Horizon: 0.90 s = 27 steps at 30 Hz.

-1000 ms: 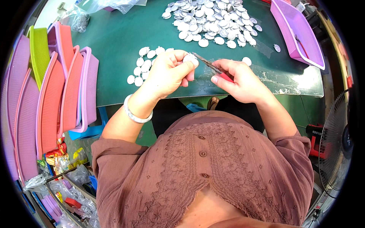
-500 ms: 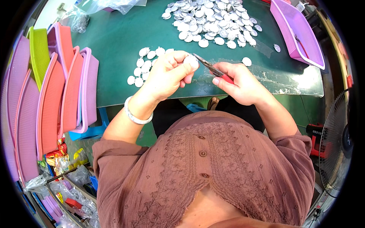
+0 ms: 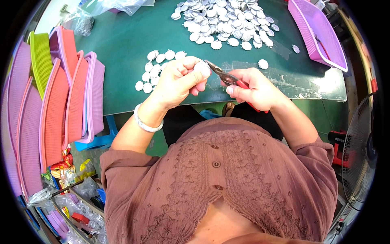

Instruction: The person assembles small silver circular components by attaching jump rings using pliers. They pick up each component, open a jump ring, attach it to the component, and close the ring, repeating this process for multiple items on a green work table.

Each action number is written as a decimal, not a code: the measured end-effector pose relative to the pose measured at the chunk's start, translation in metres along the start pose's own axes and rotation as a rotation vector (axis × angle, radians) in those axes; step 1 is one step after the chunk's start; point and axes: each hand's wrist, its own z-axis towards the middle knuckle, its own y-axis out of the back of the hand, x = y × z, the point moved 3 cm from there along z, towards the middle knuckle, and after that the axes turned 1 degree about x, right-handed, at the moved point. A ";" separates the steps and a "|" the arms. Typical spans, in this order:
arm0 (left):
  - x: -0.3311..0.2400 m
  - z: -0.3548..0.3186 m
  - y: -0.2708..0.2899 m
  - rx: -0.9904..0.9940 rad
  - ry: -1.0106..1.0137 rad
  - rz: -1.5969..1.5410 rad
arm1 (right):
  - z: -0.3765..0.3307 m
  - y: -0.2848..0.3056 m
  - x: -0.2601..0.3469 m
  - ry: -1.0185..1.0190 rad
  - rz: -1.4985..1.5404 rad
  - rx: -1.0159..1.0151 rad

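Between the thumb and fingers of my left hand [image 3: 178,80] is a round, pale silvery pendant [image 3: 202,69]. My right hand [image 3: 254,87] is closed round the red handles of a pair of pliers [image 3: 222,74]. Their dark, pointed jaws reach the upper right edge of the pendant; whether they grip it is too small to tell. Beside my left hand, several similar pendants [image 3: 155,71] lie in a loose group on the green table [image 3: 134,44]. A single pendant [image 3: 263,64] rests beyond my right hand.
A large heap of pendants [image 3: 227,20] covers the table's far middle. At the far right stands a purple basket [image 3: 313,36] with a red-handled tool inside. Stacked coloured baskets [image 3: 55,114] fill the left side. A fan [image 3: 355,150] stands at the right, clear plastic bags [image 3: 81,22] far left.
The pliers have turned slightly in my right hand, and more of their red handles shows below it. My left hand keeps its hold on the pendant, almost unmoved.
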 end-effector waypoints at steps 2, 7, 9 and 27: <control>0.003 -0.001 0.001 0.008 0.008 0.002 | 0.000 0.000 -0.001 0.005 0.007 0.016; 0.006 0.000 0.001 -0.011 0.003 -0.013 | 0.001 -0.002 -0.005 -0.007 0.070 0.040; 0.009 -0.001 0.001 -0.008 0.007 -0.033 | 0.003 -0.002 -0.006 -0.026 0.078 0.052; 0.024 -0.014 0.038 -0.249 0.120 0.352 | -0.016 0.024 0.001 0.053 -0.117 -0.075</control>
